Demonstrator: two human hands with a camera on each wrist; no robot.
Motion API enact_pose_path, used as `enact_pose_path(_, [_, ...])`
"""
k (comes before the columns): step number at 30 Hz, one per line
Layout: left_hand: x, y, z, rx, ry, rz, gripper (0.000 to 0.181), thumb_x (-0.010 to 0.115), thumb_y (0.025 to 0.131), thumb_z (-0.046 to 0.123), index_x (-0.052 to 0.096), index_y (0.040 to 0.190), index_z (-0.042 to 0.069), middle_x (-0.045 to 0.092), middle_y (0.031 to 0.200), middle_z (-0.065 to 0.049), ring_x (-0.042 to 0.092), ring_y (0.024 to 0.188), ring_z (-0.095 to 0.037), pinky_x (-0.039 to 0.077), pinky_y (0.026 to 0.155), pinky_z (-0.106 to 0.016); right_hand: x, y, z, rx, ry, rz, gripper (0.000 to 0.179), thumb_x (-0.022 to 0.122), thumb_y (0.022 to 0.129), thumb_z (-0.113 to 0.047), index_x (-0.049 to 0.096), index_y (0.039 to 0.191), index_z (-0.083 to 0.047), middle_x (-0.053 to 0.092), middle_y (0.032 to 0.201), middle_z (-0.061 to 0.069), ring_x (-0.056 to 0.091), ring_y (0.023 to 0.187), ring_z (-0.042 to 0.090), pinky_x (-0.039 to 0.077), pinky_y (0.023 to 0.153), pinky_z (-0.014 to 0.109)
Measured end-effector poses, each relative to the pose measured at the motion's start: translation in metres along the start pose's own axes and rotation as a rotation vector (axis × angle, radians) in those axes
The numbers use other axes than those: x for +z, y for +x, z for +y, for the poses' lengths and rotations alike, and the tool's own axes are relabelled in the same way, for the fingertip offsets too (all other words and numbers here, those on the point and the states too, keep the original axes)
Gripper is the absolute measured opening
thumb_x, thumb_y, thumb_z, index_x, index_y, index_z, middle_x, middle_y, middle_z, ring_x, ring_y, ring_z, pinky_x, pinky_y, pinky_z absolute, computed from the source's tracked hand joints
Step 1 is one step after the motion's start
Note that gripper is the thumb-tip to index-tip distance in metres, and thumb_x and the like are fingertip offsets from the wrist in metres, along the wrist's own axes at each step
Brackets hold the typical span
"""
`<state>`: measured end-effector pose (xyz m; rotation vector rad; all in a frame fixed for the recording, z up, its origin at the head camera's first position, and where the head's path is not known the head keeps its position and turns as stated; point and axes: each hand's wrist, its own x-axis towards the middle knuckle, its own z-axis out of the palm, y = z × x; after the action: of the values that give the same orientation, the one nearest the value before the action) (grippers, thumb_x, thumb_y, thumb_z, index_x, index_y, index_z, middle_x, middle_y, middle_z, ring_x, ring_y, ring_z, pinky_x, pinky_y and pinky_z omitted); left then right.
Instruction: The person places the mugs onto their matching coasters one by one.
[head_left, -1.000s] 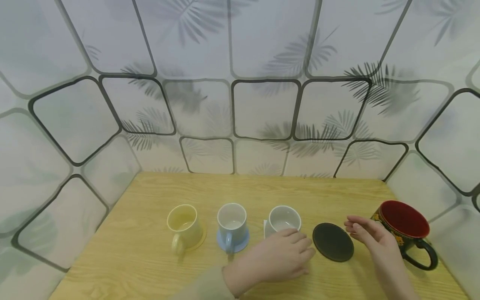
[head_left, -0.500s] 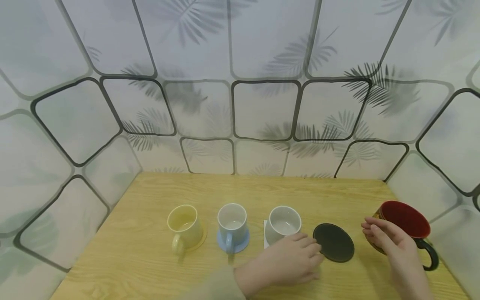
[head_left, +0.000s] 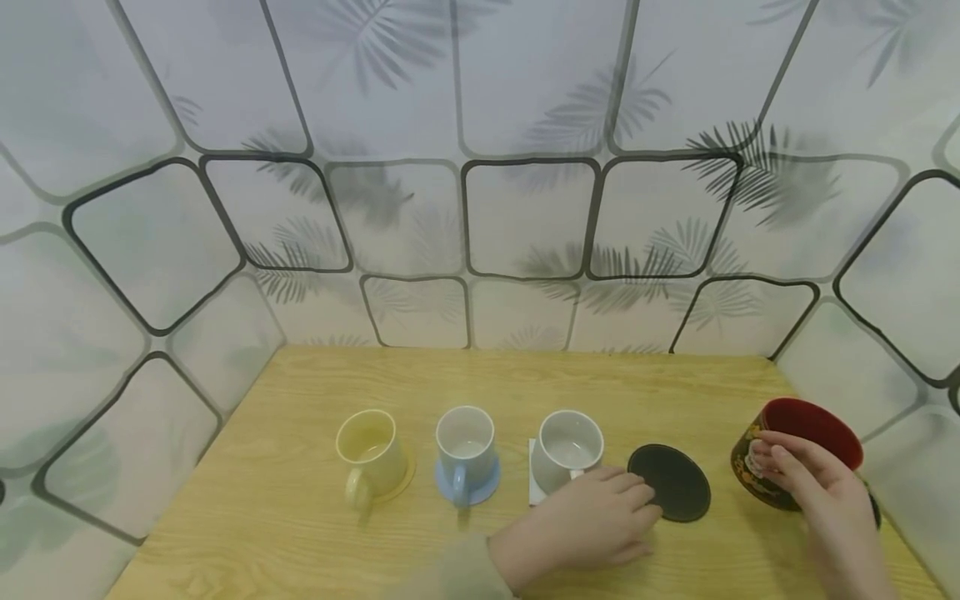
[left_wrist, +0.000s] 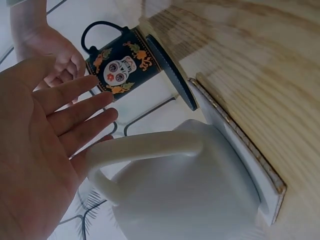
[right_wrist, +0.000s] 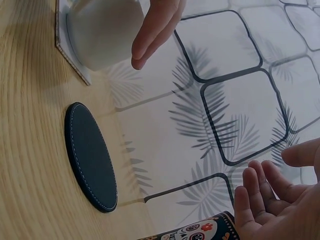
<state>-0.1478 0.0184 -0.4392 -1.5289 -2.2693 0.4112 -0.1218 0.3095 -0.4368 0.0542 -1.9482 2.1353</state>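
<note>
My left hand (head_left: 588, 521) hovers in front of the white mug (head_left: 566, 450). In the left wrist view its fingers (left_wrist: 85, 122) are spread loosely by the mug's handle (left_wrist: 145, 150) and hold nothing. A square white coaster (head_left: 536, 483) lies under that mug. My right hand (head_left: 836, 500), fingers relaxed, is in front of the dark floral mug with a red inside (head_left: 813, 423), covering part of it and most of its handle. Whether it touches the mug cannot be told. Between the two mugs lies a round black coaster (head_left: 670, 483) with nothing on it.
On the left, a yellow mug (head_left: 367, 450) stands on a yellow coaster (head_left: 405, 479). Beside it is a white mug with a blue handle (head_left: 465, 446) on a blue coaster (head_left: 487, 483). Patterned wall covering (head_left: 525, 217) encloses the wooden table (head_left: 300, 392) at the back and sides.
Both hands have shifted to the right. The right hand has passed from the dark mug's left side to in front of it, and the left hand has uncovered more of the white mug.
</note>
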Motion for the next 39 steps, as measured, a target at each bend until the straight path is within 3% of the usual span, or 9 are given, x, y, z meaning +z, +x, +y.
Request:
enact_pose_path(6, [0.002,0.004,0.003,-0.024,-0.007,-0.014,0.042,0.046,0.109,0.06,0.067,0.133,0.033,0.066,0.138,0.015,0.059,0.133,-0.005,0.045,0.119,-0.021,-0.009,0.0,0.0,-0.036,0.071,-0.008,0.033,0.049,0.111,-0.002,0.075,0.122,-0.018,0.082,0.106,-0.01,0.077,0.094,0.0,0.06,0.08,0.011])
enact_pose_path(14, [0.008,0.01,0.005,-0.054,-0.046,-0.063,0.044,0.045,0.109,0.061,0.066,0.137,0.034,0.064,0.142,0.016,0.057,0.137,-0.004,0.043,0.121,-0.021,-0.016,-0.004,-0.006,0.008,0.011,0.126,0.027,0.055,0.11,-0.009,0.076,0.118,-0.023,0.08,0.1,-0.016,0.072,0.088,-0.001,0.058,0.072,0.011])
enact_pose_path(20, [0.014,0.014,0.008,-0.086,-0.048,-0.079,0.045,0.043,0.109,0.061,0.065,0.137,0.033,0.064,0.143,0.015,0.057,0.138,-0.005,0.044,0.121,-0.022,-0.023,-0.007,-0.008,0.016,0.029,0.158,0.027,0.054,0.111,-0.01,0.077,0.115,-0.025,0.079,0.099,-0.017,0.073,0.087,-0.002,0.058,0.073,0.009])
enact_pose_path(27, [0.013,0.022,0.009,-0.17,-0.079,-0.171,0.055,0.039,0.109,0.065,0.058,0.147,0.03,0.059,0.148,0.011,0.051,0.146,-0.009,0.041,0.125,-0.025,-0.031,-0.007,-0.009,-0.013,0.07,0.181,0.028,0.054,0.11,-0.008,0.077,0.114,-0.023,0.08,0.099,-0.015,0.072,0.087,-0.002,0.058,0.074,0.008])
enact_pose_path(39, [0.019,0.04,0.014,-0.242,-0.005,-0.252,0.07,0.033,0.106,0.073,0.049,0.158,0.029,0.052,0.159,0.008,0.047,0.15,-0.01,0.04,0.126,-0.027,-0.041,-0.005,-0.008,0.025,0.103,0.26,0.027,0.054,0.11,-0.01,0.077,0.109,-0.025,0.079,0.095,-0.015,0.072,0.085,-0.002,0.058,0.072,0.008])
